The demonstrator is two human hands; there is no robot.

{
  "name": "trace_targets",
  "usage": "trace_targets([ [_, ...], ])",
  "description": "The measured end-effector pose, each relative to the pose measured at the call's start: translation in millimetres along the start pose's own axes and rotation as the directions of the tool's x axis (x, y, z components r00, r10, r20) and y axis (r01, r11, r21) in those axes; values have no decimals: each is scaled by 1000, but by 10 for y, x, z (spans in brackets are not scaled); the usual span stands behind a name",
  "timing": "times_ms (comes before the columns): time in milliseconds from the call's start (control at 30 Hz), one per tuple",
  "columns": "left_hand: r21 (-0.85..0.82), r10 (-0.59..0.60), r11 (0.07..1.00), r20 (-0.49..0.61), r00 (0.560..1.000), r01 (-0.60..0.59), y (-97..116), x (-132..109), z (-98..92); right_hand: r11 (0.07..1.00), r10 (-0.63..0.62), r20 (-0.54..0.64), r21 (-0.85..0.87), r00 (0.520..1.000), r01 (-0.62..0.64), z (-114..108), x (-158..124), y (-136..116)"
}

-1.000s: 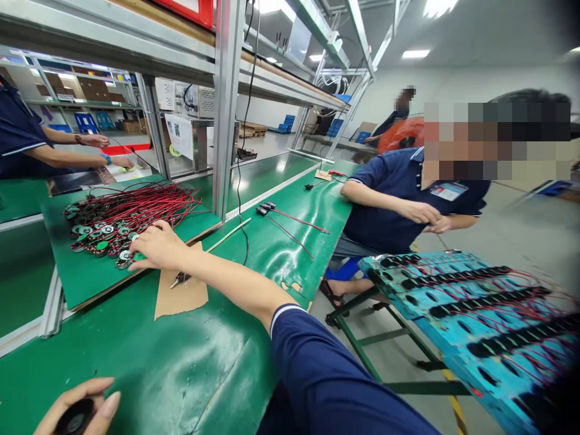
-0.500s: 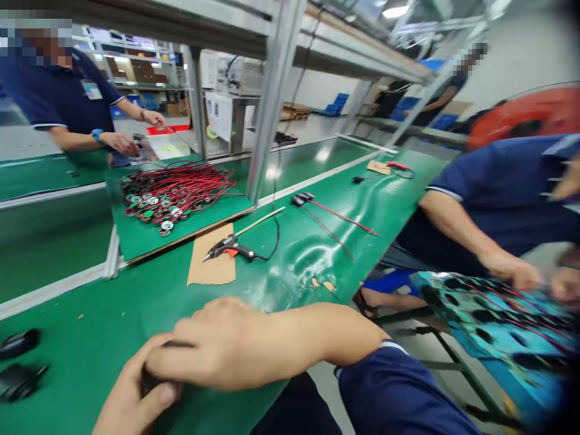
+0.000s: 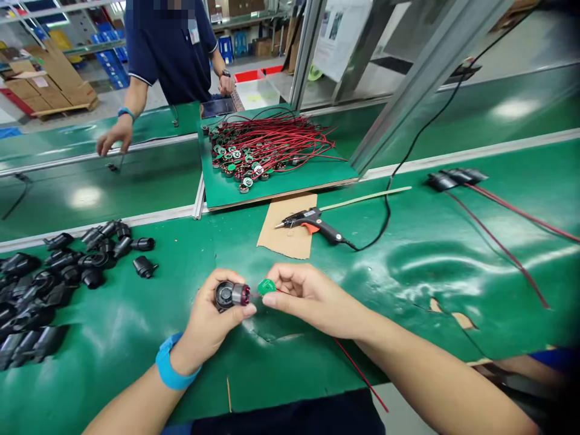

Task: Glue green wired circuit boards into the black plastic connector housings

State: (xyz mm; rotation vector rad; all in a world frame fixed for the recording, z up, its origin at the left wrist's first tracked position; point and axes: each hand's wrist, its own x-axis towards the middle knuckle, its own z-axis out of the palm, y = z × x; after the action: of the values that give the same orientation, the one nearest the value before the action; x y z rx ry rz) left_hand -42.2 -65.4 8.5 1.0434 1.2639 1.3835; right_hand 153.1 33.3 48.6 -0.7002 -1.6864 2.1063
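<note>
Fitting a green disc (image 3: 266, 286) to a black housing (image 3: 232, 295), low over the mat's near edge.

The left hand (image 3: 212, 320) is gripping the housing with its open end turned rightward. The right hand (image 3: 312, 299) is pinching the disc right at that opening, perhaps already touching it, while its red wire (image 3: 360, 374) is trailing off the table. The disc is looking not yet seated. A heap of housings (image 3: 54, 272) is waiting at the left, a glue gun (image 3: 317, 222) is lying untouched on cardboard (image 3: 285, 238), and farther off a bundle of wired discs (image 3: 272, 148) is sitting unused.
</note>
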Motion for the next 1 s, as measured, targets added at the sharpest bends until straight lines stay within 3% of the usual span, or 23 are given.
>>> trace_targets([
  [167,181,210,963,-43,977,-199,-6,-19,44,994,-103,-185,27,977,110,90,21,19],
  [333,224,333,917,25,943,-330,47,-37,80,997,14,-130,77,991,-4,160,52,63],
  [433,220,241,942,78,967,-253,83,-26,48,996,-4,-171,83,985,19,154,45,54],
  [567,104,67,992,106,992,-78,74,8,-6,968,-211,-246,-185,946,168,135,17,29],
  [700,-29,7,1000,132,991,-3,45,32,4,760,-517,-207,-557,831,334,136,-1,69],
  [800,38,8,999,111,994,-12,88,30,46,646,-611,-140,-657,779,389,132,-4,112],
  [1000,272,14,962,17,1000,-18,158,-37,87,603,-629,-110,-694,770,393,129,6,133],
])
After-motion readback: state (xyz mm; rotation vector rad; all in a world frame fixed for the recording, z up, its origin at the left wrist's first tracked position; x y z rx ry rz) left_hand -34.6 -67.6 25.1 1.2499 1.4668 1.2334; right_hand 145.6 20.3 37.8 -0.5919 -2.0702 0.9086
